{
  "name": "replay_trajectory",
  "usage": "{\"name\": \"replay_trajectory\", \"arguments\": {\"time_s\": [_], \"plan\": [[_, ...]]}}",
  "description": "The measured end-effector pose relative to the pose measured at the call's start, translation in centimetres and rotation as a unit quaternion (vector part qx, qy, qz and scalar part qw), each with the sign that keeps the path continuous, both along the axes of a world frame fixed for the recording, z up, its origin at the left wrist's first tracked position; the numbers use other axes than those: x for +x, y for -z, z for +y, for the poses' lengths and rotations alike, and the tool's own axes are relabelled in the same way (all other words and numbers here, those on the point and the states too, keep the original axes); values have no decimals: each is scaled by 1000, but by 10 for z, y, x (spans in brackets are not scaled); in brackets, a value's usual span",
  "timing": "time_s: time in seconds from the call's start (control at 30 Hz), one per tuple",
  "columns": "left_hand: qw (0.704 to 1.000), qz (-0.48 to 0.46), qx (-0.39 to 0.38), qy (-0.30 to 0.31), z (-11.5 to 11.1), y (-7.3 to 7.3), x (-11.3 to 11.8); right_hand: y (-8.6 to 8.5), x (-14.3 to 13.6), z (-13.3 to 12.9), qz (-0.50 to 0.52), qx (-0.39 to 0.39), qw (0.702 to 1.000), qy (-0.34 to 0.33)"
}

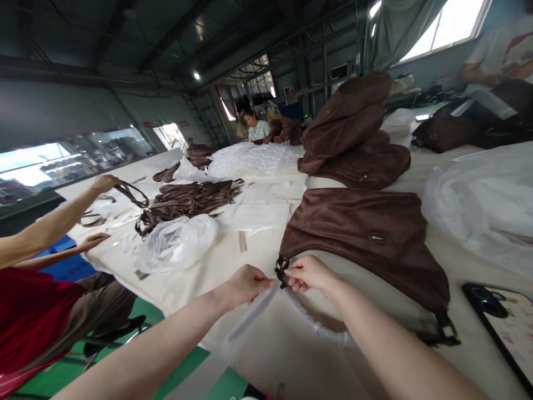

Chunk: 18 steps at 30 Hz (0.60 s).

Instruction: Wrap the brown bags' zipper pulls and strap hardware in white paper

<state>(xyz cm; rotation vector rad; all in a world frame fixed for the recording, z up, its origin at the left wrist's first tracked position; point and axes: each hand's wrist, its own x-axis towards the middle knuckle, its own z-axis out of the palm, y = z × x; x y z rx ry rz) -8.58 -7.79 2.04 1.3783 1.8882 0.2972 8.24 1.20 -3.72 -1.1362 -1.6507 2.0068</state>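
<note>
A dark brown handbag (358, 222) with a zipper lies flat before me, its strap curving toward me. Thin white wrapping (318, 328) covers part of the strap. My left hand (249, 284) is closed in a pinch on the upper end of a loose white wrapping strip (254, 314), which hangs down to the left. Close by, my right hand (310, 274) pinches at the strap end beside the metal buckle (281, 265). Its fingertips hide exactly what lies between them.
A phone (510, 328) lies at the right edge. Brown bags (350, 130) are stacked behind, near clear plastic (487, 205). Left are a pile of brown straps (189, 201) and a plastic bag (177, 244). A co-worker's hand (106, 183) lifts a strap; other people sit farther back.
</note>
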Motion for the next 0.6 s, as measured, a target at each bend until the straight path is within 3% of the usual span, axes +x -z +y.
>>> {"name": "replay_trajectory", "arguments": {"time_s": [0.17,0.37,0.6], "plan": [[998,41,33,-31,12,7,4,3,-5,-4,-14,18,1000,2],[981,183,63,9,28,5,18,13,-8,4,-44,11,997,67],[957,278,81,24,50,7,30,13,-12,3,-6,-25,994,104]]}}
